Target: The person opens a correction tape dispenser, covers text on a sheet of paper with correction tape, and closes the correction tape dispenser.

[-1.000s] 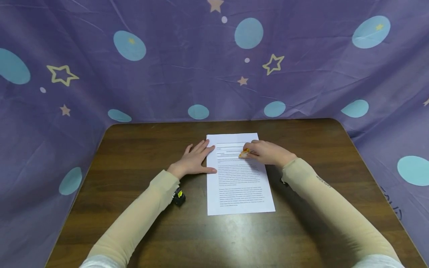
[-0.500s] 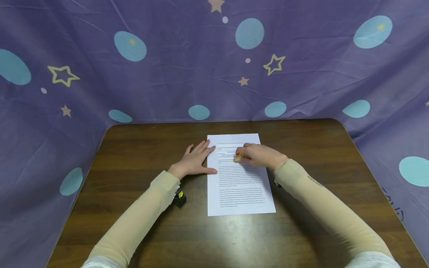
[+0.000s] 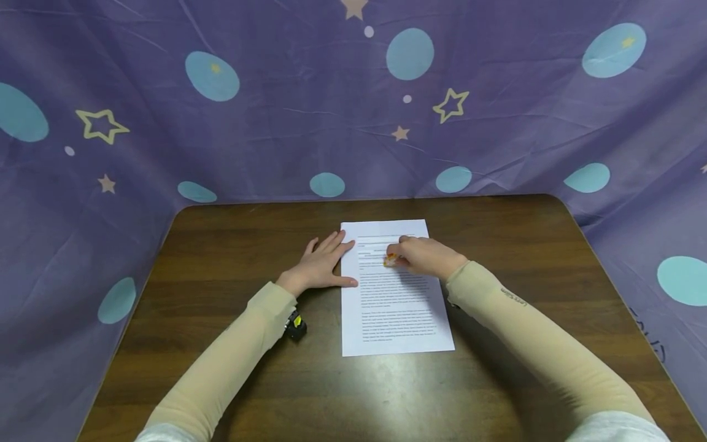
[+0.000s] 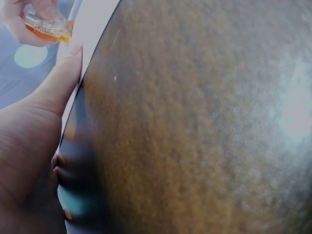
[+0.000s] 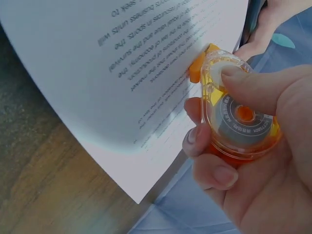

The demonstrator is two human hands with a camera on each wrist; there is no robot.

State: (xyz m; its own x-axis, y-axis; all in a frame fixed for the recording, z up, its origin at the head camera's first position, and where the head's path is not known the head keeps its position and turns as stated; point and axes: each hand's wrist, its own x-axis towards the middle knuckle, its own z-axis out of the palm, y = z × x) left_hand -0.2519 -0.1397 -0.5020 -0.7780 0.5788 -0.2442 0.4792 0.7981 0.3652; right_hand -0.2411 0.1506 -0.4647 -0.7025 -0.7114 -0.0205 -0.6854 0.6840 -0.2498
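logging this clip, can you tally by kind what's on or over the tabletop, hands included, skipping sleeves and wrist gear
Hands: 2 (left hand, right hand)
Printed sheet: 1 showing
Orange tape dispenser: 1
Total: 4

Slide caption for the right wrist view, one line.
Right hand grips an orange correction tape over a printed sheet on a wooden table.

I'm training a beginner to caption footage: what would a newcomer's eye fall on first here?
Probably the star-patterned purple curtain behind the brown table. Next, the white printed sheet near the table's middle, with the left hand at its left edge. In the right wrist view, the orange see-through dispenser held in the right hand stands out.
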